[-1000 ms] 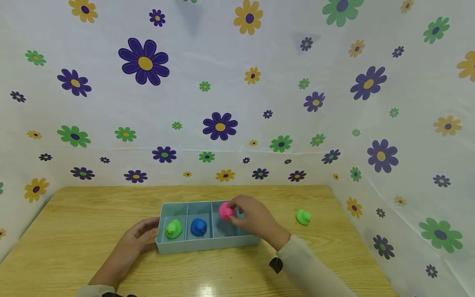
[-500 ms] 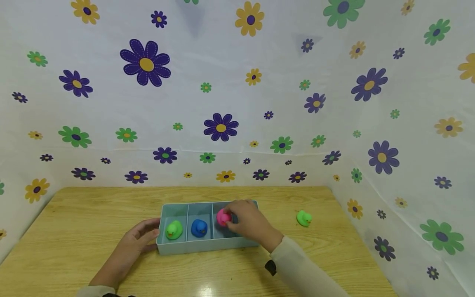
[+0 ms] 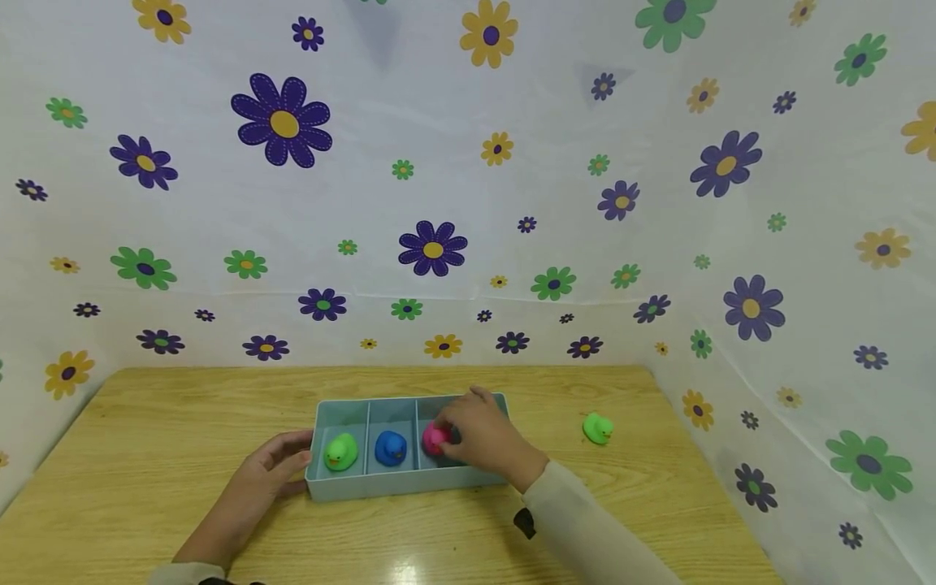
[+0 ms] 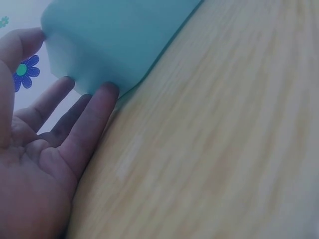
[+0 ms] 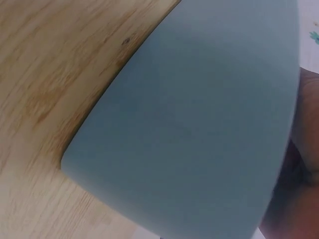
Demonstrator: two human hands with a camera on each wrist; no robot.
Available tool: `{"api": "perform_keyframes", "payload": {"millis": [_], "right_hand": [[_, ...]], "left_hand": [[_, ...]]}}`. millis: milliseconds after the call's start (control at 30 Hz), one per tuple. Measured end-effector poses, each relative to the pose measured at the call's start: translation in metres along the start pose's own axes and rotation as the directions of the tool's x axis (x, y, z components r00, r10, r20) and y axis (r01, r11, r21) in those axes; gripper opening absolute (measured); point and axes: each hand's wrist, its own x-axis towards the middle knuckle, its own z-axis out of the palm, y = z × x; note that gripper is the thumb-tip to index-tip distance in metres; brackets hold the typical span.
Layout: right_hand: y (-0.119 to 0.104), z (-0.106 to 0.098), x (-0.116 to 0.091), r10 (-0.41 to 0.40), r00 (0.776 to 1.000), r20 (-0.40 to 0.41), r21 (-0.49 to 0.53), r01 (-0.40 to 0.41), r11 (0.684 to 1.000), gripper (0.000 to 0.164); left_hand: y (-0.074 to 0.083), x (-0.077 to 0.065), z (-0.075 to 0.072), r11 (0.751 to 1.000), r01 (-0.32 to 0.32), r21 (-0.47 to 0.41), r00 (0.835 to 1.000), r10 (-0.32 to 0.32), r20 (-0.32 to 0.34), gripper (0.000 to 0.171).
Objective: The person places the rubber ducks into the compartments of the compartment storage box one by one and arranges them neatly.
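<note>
A pale blue-green divided box lies on the table with its long side across. My left hand rests at its left end; in the left wrist view the fairly straight fingers touch the end wall. With fingers and thumb, my right hand pinches a pink rubber duck low inside the third compartment from the left. A green rubber duck sits in the leftmost compartment, a blue rubber duck in the second. My right hand covers the box's right part. In the right wrist view the box wall hides most of that hand.
Another green rubber duck lies on the wooden table, to the right of the box. A white flower-printed sheet hangs behind the table and along its right side.
My right hand has lowered the pink rubber duck into the third compartment, moving it slightly left and nearer to me. The left hand stays at the box's left end.
</note>
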Motion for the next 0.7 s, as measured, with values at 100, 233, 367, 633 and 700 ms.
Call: {"api": "perform_keyframes", "payload": {"millis": [100,233,367,633,700], "right_hand": [[0.0007,0.0003,0.0012,-0.003,1.0,0.02,-0.007,0.003,1.0,0.023],[0.0028,0.002,0.0027,-0.007,1.0,0.029,-0.027,0.008,1.0,0.023],[0.0054,0.0043,0.0034,-0.02,0.999,0.027,-0.05,0.021,0.999,0.023],[0.0061,0.0053,0.003,-0.028,0.999,0.028,-0.089,0.03,0.996,0.021],[0.0061,0.0053,0.0027,-0.023,0.999,0.028,-0.088,0.026,0.996,0.021]], "left_hand": [[0.0004,-0.0008,0.0004,1.0,0.0,-0.008,1.0,0.0,-0.003,0.061],[0.0009,-0.001,0.0004,1.0,-0.008,-0.006,1.0,0.008,-0.006,0.059],[0.0013,-0.0003,0.0002,1.0,-0.008,0.001,1.0,0.008,-0.007,0.059],[-0.0002,-0.0005,-0.0001,1.0,-0.002,0.011,1.0,0.002,-0.002,0.061],[-0.0008,0.0001,0.0002,1.0,0.001,0.011,1.0,-0.001,-0.003,0.061]]}}
